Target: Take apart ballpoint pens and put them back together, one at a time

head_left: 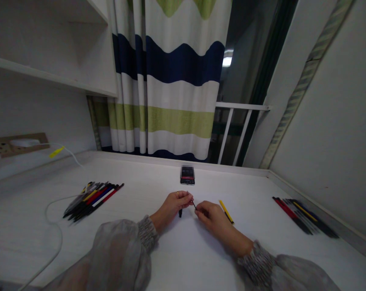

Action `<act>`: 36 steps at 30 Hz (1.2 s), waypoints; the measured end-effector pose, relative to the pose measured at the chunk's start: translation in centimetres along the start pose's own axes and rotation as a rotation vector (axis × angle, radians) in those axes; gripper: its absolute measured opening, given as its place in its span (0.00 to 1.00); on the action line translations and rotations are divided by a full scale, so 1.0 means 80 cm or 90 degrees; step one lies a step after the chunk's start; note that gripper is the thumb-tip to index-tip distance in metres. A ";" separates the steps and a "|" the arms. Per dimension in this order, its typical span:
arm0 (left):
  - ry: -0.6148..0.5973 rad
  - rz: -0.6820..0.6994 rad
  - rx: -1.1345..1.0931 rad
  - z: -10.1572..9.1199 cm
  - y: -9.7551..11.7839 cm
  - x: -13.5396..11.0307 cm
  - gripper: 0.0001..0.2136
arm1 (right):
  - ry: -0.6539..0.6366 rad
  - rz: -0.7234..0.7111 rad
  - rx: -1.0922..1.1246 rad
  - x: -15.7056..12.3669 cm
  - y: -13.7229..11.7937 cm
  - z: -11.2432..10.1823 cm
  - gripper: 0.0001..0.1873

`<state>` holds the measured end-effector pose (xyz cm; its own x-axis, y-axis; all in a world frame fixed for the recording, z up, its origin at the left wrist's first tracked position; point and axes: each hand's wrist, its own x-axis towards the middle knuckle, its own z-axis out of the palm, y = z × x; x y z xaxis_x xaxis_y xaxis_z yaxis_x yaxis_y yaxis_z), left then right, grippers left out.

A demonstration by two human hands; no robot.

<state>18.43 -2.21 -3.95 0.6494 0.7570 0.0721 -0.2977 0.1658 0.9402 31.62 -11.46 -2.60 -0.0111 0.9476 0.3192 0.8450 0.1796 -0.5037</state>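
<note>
My left hand (177,203) is closed in a pinch above the middle of the desk. A thin dark stick, which looks like a pen refill (194,205), slants from its fingertips toward my right hand (211,214). The right fingertips are closed at the lower end of that stick. Just below my left fingers a short black pen cap (180,213) shows; whether it is held or lies on the desk I cannot tell. Beside my right hand lies a yellow pen barrel (225,209) with a black end.
On the white desk (125,246), a pile of pens (94,200) lies at the left and another group of pens (304,216) at the right. A phone (187,175) stands near the back edge. A white cable (60,238) runs along the left side.
</note>
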 end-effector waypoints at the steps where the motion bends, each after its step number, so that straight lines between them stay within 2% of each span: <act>1: -0.007 -0.002 0.008 0.000 -0.001 0.000 0.13 | 0.004 -0.001 0.002 0.000 0.001 0.000 0.07; 6: 0.023 0.058 0.048 -0.001 -0.001 0.002 0.14 | 0.021 -0.006 0.010 0.000 0.003 0.000 0.07; 8: 0.051 0.093 0.111 -0.004 0.000 0.004 0.16 | 0.035 -0.001 0.008 0.000 0.004 -0.001 0.07; 13: 0.239 0.195 0.521 -0.014 -0.002 -0.001 0.10 | 0.059 0.011 -0.004 0.001 0.007 -0.001 0.08; 15: 0.260 0.191 0.636 -0.017 -0.004 -0.006 0.12 | 0.057 0.012 -0.009 0.001 0.008 0.000 0.08; 17: 0.243 0.158 0.672 -0.019 -0.007 -0.010 0.14 | 0.051 0.011 -0.013 0.001 0.009 0.001 0.08; 22: 0.235 0.116 0.607 -0.018 -0.005 -0.003 0.12 | 0.033 0.006 -0.028 0.000 0.009 0.002 0.08; 24: 0.226 0.120 0.494 -0.017 -0.002 0.003 0.13 | 0.015 0.005 -0.038 0.000 0.009 0.002 0.08; 28: 0.212 0.106 0.164 -0.017 0.004 0.010 0.16 | -0.031 0.000 -0.057 0.000 0.010 0.003 0.09; 30: 0.221 0.089 0.064 -0.017 0.006 0.008 0.17 | -0.039 -0.008 -0.062 -0.001 0.010 0.003 0.10; 32: 0.221 0.072 0.028 -0.016 0.008 0.006 0.18 | -0.039 -0.020 -0.065 -0.001 0.010 0.003 0.10; 36: 0.212 0.059 0.040 -0.012 0.008 0.003 0.18 | -0.040 -0.036 -0.064 -0.002 0.009 0.002 0.10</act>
<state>17.69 -1.32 -3.64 0.3550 0.9332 0.0553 -0.2941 0.0553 0.9542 32.17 -11.41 -3.16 -0.0910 0.9519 0.2924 0.8911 0.2089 -0.4028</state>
